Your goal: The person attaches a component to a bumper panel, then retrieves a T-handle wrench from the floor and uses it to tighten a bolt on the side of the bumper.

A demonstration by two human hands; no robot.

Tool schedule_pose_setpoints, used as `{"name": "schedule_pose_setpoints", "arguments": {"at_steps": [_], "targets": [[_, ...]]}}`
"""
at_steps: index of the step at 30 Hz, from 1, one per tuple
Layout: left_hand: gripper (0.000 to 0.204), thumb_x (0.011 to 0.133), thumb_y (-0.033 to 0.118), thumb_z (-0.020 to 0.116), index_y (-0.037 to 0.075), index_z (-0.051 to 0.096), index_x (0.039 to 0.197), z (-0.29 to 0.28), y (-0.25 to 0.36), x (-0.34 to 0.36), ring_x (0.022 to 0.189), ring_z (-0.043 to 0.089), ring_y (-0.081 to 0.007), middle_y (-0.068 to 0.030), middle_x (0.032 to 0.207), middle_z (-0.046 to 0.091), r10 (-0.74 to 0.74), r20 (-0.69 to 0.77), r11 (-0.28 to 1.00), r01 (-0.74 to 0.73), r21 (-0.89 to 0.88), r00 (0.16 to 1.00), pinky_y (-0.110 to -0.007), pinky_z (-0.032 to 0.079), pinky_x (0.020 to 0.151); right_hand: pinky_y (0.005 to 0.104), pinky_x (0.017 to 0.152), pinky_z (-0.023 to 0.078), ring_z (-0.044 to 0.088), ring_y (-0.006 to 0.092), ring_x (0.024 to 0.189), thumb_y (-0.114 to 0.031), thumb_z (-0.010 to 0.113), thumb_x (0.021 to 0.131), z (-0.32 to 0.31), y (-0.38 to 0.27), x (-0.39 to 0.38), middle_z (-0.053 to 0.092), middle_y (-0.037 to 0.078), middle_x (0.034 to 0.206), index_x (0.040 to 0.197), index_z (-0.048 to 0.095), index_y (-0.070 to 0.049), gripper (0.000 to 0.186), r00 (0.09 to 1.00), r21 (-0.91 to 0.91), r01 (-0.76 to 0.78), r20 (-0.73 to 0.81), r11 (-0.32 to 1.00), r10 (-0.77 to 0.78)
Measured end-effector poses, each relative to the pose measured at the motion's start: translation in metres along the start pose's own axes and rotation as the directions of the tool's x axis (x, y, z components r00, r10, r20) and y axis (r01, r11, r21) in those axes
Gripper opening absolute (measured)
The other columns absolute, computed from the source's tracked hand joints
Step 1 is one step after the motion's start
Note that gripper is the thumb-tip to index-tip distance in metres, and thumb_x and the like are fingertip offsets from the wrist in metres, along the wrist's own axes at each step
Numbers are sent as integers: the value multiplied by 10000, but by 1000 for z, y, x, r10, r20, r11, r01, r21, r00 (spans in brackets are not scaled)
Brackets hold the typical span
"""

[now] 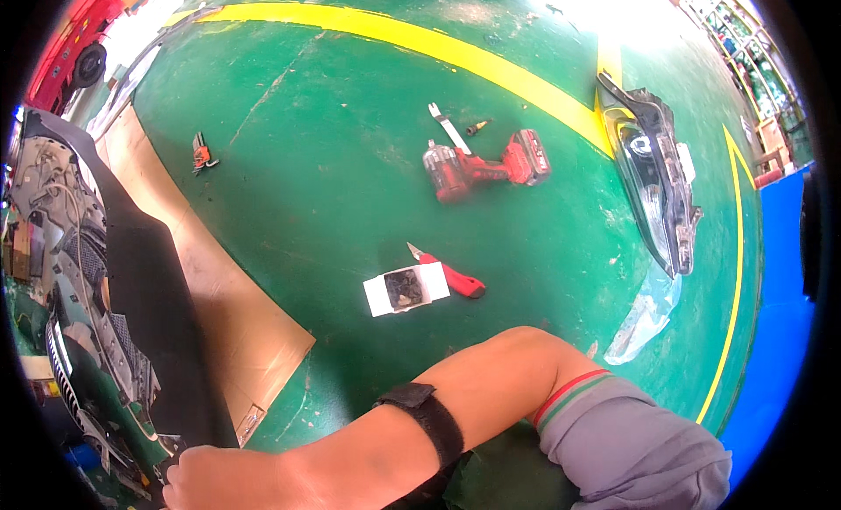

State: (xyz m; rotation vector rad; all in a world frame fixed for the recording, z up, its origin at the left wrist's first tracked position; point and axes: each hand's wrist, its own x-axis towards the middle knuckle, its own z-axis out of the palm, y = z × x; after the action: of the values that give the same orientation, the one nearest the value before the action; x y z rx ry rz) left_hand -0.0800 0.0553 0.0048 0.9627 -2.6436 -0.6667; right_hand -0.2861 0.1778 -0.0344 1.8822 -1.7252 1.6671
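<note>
- Across the front of me lies my right forearm [359, 453], bare, with a rough black strap [429, 414] round it; behind the elbow bunches a soft grey sleeve [631, 431], its ribbed edge red and green.
- At the end of that arm, beside the near end of the black bumper [149, 273], is my right hand [210, 475]: fingers look curled in, but they run out of sight, so I cannot tell how tightly they close or whether they have hold of anything.
- Left hand? Out of view, so it's the right one I see nearest the bumper.
- Key relation now: from my right hand the bumper stretches ahead and a little left, long axis running away from me, near end by my knuckles, far end well apart.
- Lovely contrast on it: a smooth, matt, curving black skin, then on its left flank a tangle of grey moulded pieces, dark mesh, a pale cable [77, 194] and a ribbed strip.
- Along the bumper's right side, flat tan cardboard [236, 300], pointed at one corner, on glossy, scuffed green floor [324, 133].
- Farther right of the bumper: an open white box [434, 284], dark inside, overlapping a red-handled knife [460, 282]; beyond them, a chunky red power tool [482, 168].
- Farthest right of the bumper, a long, tapering headlight [653, 177], glassy lens, black housing, crinkled clear film [648, 317] at its near end.
</note>
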Motion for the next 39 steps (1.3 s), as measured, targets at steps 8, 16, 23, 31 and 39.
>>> {"name": "schedule_pose_setpoints", "arguments": {"at_steps": [8,16,23,31,39], "targets": [[542,794,252,919,-81,679,1147,2,2,3,874,669,-181,-177,974,753,15,17,1000,-15,10,1000,-389,559,782,452,558,566,736,316,646,-277,590,938,-3,8,2,718,86,686,809,674,-68,259,999,34,30,15,999,-31],[546,793,252,918,-83,677,1151,-2,6,2,870,668,-178,-179,964,754,14,17,1000,-14,10,1000,-388,559,778,430,631,543,726,277,744,-281,594,929,-8,18,-7,707,62,757,782,662,-91,250,961,-24,115,-252,993,-117],[550,793,252,918,-85,676,1154,-6,11,1,866,667,-175,-181,956,755,7,29,1000,-7,-11,1000,-388,559,774,396,649,499,679,238,670,-283,618,873,6,19,3,662,27,699,739,618,-106,222,981,-84,159,-97,984,-167],[555,792,252,917,-88,675,1158,-8,21,6,861,666,-173,-183,946,755,-21,83,999,23,-35,996,-387,559,770,356,678,441,570,199,710,-265,626,901,-9,11,2,540,33,729,819,567,-70,220,995,-62,95,22,994,-93],[505,757,211,899,-54,684,1129,-13,14,9,762,718,-230,-163,861,742,12,107,1000,-14,24,994,-380,568,742,357,760,404,555,203,758,-216,637,904,-6,19,9,541,50,758,877,586,-54,173,979,48,149,130,988,-154]]}}
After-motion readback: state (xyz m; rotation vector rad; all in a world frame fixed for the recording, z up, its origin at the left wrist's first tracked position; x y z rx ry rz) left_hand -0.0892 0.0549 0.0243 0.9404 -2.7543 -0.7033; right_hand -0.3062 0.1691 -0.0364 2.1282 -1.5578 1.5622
